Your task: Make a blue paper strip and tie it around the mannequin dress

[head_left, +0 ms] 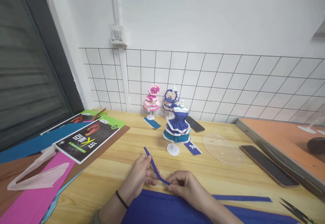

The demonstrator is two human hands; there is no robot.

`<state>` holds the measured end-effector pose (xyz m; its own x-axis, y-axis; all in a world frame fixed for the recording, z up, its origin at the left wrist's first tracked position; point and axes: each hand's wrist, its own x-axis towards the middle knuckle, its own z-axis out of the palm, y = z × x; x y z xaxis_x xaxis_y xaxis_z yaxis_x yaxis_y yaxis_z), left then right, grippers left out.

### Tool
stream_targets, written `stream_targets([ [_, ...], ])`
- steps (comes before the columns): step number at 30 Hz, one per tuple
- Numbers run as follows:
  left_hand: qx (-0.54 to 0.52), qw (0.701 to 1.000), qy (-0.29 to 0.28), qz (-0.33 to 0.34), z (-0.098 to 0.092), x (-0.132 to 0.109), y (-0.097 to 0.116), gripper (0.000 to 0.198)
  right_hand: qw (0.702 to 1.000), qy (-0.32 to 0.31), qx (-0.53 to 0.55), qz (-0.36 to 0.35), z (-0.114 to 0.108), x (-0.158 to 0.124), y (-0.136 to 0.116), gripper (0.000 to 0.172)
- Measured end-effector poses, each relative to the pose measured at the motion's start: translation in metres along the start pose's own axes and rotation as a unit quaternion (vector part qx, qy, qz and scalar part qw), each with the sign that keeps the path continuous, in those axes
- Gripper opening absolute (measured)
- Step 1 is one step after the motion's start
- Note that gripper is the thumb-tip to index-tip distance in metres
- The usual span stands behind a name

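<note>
A narrow dark-blue paper strip (156, 171) is stretched at a slant between my two hands. My left hand (145, 170), with a dark band at the wrist, pinches it near its upper part. Its lower end sits between the thumb and fingers of my right hand (183, 183). Beneath both hands lies a large dark-blue paper sheet (152, 208), partly covered by my forearms. Another blue strip (242, 198) rests to the right. Just beyond my hands stands a small dress form (177, 122) wearing a blue, white and teal ruffled paper dress.
Behind are a pink-and-white dress form (151, 103) and a second blue one (170, 97). Coloured paper (38, 190) and printed pads (88, 137) cover the left side. At right are a clear round plate (223, 149), a phone (269, 165), scissors (293, 210) and an orange board (281, 139).
</note>
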<state>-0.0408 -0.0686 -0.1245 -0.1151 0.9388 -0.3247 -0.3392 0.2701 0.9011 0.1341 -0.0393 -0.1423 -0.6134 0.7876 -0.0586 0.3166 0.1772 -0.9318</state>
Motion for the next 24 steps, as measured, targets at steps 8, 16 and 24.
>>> stream_targets([
  [8, -0.035, 0.999, -0.007, 0.024, 0.003, -0.002, 0.004, 0.015, 1.000, 0.013, -0.012, -0.015, -0.003, 0.000, 0.004, 0.013],
  [16, 0.019, 0.998, 0.003, 0.057, 0.006, -0.003, 0.002, 0.017, 0.995, 0.020, -0.078, -0.053, -0.008, -0.004, -0.005, 0.011],
  [24, 0.027, 0.997, -0.025, 0.071, 0.012, -0.005, -0.004, 0.036, 0.992, 0.059, -0.058, -0.093, -0.002, -0.012, -0.017, 0.048],
])
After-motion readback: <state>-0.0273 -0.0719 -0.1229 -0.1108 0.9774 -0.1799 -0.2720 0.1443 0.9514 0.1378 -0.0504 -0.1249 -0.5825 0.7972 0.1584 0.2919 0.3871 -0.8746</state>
